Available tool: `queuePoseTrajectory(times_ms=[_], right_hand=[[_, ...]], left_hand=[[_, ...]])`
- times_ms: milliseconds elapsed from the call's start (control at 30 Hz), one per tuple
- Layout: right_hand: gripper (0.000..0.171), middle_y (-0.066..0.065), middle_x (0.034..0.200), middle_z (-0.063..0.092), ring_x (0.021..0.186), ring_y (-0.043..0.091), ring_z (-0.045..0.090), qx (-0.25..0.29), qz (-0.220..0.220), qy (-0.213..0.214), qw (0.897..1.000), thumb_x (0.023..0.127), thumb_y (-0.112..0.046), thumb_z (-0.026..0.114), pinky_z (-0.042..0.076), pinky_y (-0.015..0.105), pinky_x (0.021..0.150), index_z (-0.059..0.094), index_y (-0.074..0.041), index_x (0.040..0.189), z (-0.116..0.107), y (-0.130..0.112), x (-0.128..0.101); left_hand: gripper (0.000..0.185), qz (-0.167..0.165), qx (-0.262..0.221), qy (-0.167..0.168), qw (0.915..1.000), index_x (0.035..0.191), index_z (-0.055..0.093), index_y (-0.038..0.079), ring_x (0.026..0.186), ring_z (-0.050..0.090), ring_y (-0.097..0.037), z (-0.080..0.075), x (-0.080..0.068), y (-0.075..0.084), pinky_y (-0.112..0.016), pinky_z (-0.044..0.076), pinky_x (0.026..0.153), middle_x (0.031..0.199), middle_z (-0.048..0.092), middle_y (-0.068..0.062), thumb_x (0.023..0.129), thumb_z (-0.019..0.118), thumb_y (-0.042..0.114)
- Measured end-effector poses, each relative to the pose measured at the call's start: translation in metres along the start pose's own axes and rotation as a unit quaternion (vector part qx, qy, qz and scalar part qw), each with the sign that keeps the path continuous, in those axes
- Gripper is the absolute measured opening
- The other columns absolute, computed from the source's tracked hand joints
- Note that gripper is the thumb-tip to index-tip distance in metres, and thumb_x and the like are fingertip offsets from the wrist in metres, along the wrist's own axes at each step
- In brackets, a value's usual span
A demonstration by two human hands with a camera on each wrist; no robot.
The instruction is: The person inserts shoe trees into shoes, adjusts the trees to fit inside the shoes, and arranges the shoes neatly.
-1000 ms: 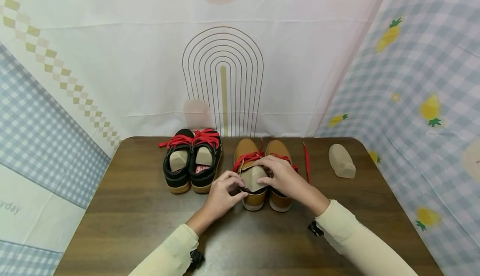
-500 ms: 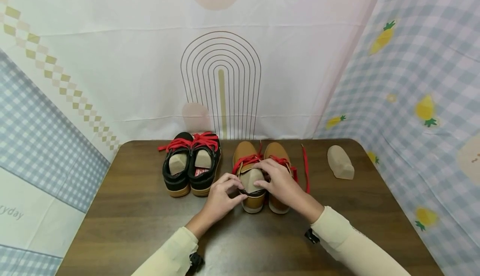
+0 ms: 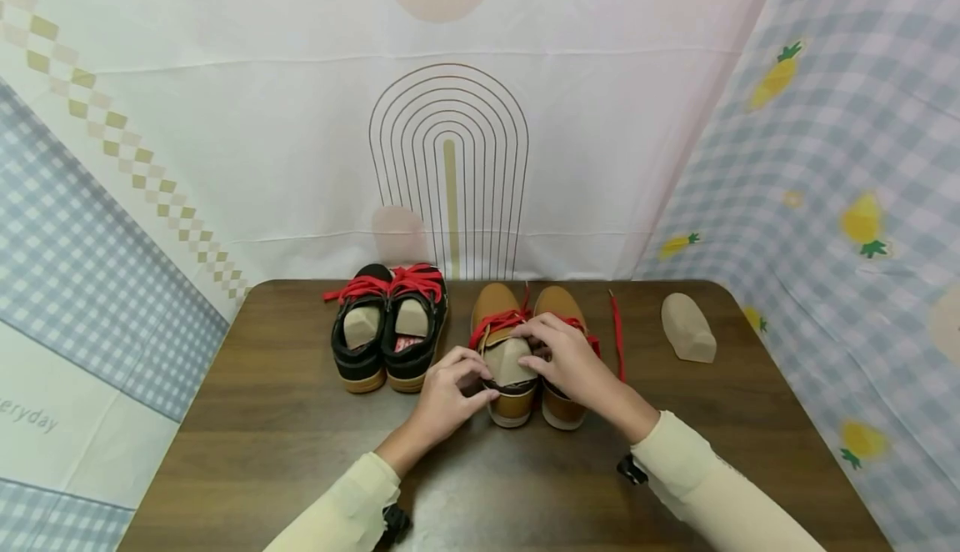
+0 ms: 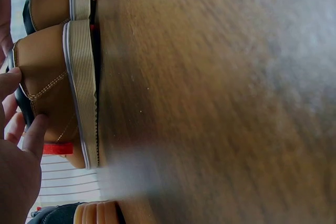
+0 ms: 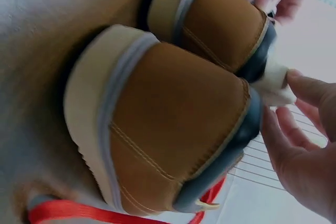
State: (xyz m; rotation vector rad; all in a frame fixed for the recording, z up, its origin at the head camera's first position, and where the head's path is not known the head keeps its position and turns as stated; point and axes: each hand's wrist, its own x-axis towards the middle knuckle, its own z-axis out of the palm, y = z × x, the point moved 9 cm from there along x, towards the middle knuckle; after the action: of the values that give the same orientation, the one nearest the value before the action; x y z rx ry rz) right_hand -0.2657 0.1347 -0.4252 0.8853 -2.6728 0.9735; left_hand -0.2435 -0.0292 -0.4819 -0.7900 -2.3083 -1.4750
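A pair of tan shoes with red laces stands on the brown table, heels towards me. A beige paper insert sticks out of the left tan shoe. My left hand pinches that shoe's dark heel collar with thumb and fingers. My right hand reaches over the right tan shoe and grips the insert between fingertips and thumb. The right shoe's opening is hidden under that hand.
A pair of black shoes with red laces and paper inserts stands just left of the tan pair. A loose beige insert lies at the table's right rear. A red lace trails beside the tan shoes. Cloth backdrops surround the table.
The right hand's fingers have shifted slightly on the insert. The left hand keeps its pinch on the collar. The head view has moved a little.
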Motion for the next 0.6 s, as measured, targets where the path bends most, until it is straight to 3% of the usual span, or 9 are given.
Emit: queuePoseTrajectory(times_ms=[600], right_hand=[[0.037, 0.006, 0.114, 0.066, 0.096, 0.019, 0.066, -0.054, -0.004, 0.009, 0.998, 0.086, -0.014, 0.084, 0.059, 0.035, 0.079, 0.073, -0.013, 0.121, 0.0053, -0.0008, 0.0035]], left_hand=[[0.025, 0.02, -0.004, 0.004, 0.9998, 0.089, 0.073, 0.008, 0.097, 0.069, -0.018, -0.0003, 0.0005, 0.0008, -0.025, 0.061, 0.083, 0.104, 0.065, -0.004, 0.074, 0.093, 0.006]])
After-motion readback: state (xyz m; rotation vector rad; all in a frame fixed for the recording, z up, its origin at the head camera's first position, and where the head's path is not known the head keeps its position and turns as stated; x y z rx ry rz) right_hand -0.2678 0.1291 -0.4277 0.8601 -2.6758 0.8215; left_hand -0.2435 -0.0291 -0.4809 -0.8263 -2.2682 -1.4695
